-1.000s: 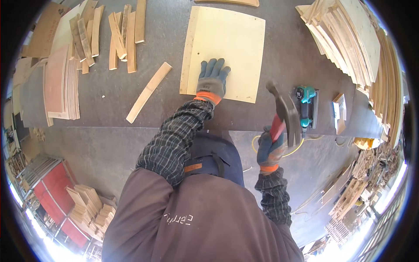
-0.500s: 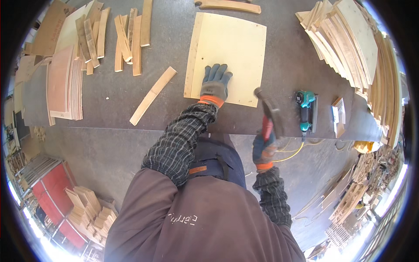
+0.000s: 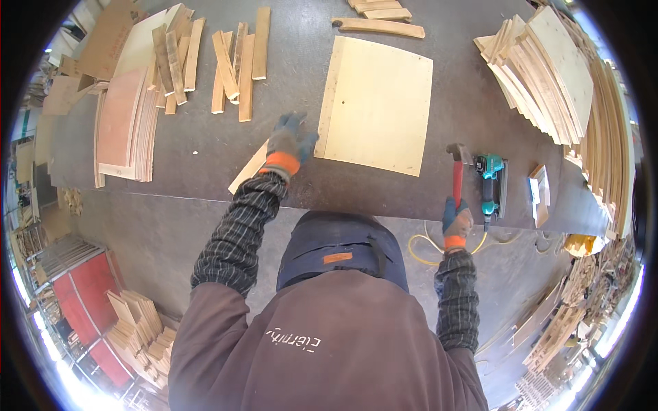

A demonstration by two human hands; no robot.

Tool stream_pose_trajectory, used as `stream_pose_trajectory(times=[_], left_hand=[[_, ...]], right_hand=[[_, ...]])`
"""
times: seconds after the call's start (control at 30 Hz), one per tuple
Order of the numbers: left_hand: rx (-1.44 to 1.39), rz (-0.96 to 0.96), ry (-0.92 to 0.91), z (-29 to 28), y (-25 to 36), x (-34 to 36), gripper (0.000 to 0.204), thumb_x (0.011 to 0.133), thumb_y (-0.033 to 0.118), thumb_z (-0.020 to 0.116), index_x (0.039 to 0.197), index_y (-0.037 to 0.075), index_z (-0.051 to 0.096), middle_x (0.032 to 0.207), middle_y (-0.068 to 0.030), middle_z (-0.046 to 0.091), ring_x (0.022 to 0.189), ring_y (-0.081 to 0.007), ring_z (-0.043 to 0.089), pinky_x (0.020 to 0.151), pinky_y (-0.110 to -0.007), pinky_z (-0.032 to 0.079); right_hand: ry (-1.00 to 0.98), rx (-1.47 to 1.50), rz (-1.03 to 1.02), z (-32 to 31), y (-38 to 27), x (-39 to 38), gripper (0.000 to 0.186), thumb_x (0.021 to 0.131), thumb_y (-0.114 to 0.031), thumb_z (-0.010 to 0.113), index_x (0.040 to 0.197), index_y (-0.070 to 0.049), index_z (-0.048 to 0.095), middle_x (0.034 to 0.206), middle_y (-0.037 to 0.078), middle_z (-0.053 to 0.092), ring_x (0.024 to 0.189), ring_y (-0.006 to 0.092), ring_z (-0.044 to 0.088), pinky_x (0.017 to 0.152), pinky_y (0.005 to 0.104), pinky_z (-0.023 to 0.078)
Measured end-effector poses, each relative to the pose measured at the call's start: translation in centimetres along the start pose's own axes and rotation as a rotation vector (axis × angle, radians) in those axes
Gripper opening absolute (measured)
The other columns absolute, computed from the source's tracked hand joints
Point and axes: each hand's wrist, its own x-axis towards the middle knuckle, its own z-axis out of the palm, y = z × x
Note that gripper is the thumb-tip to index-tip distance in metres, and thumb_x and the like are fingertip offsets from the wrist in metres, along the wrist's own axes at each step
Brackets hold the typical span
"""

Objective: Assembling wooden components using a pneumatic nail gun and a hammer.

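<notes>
Right hand point(image 3: 456, 220) gripping hammer point(image 3: 456, 171), handle upright, head away

No packages, labels, signs, screens — none visible.

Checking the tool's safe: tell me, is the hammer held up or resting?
Resting: the hammer head touches the bench, right hand gripping its handle.
</notes>
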Motion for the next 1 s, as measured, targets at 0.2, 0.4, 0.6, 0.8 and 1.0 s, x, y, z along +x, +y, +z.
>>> stream_pose_trajectory(times=[0.2,0.4,0.6,0.8,1.0], left_hand=[[0.07,-0.274,-0.139,2.6,0.1,-3.2,0.051,0.087,0.035,0.084,0.122,0.0,0.071,0.112,-0.0227,0.076,0.105,-0.0391,0.073,0.092,-0.046,0.057],[-0.382,-0.33,-0.077,6.1,-5.6,-2.3,0.028,0.091,0.022,0.083,0.105,0.0,0.074,0.086,-0.0087,0.075,0.073,-0.0198,0.068,0.066,-0.035,0.054],[-0.654,-0.481,-0.148,6.2,-6.4,-1.4,0.015,0.092,0.016,0.08,0.099,0.003,0.075,0.076,-0.0041,0.069,0.056,-0.0114,0.058,0.051,-0.029,0.046],[-0.601,-0.534,-0.219,5.8,-5.8,-0.8,0.025,0.089,0.024,0.081,0.101,0.002,0.079,0.087,-0.0131,0.079,0.078,-0.0219,0.072,0.075,-0.036,0.056],[-0.518,-0.397,-0.159,5.7,-6.8,-1.5,0.022,0.093,0.02,0.081,0.103,0.001,0.076,0.08,-0.0097,0.074,0.061,-0.0177,0.066,0.057,-0.034,0.053]], right_hand=[[-0.161,0.464,0.201,-3.4,-7.2,-1.5,0.036,0.105,-0.038,0.065,0.106,-0.003,0.072,0.074,0.009,0.068,0.069,0.0206,0.066,0.062,0.0396,0.051],[-0.167,0.595,-0.254,-1.2,-13.5,-5.8,0.02,0.103,-0.024,0.067,0.108,-0.006,0.072,0.08,0.012,0.068,0.07,0.0238,0.065,0.064,0.0402,0.051],[-0.515,-0.04,-0.424,4.7,-16.2,-5.8,0.029,0.103,-0.035,0.063,0.107,-0.007,0.066,0.092,0.025,0.072,0.086,0.0486,0.071,0.07,0.056,0.054],[-0.351,0.163,-0.439,3.0,-17.8,-6.6,0.03,0.104,-0.036,0.061,0.106,-0.006,0.065,0.092,0.025,0.072,0.087,0.0488,0.071,0.073,0.0565,0.055],[-0.476,-0.013,-0.448,5.8,-15.0,-6.1,0.032,0.104,-0.037,0.063,0.108,-0.006,0.067,0.092,0.026,0.072,0.086,0.0484,0.07,0.073,0.0549,0.054]])
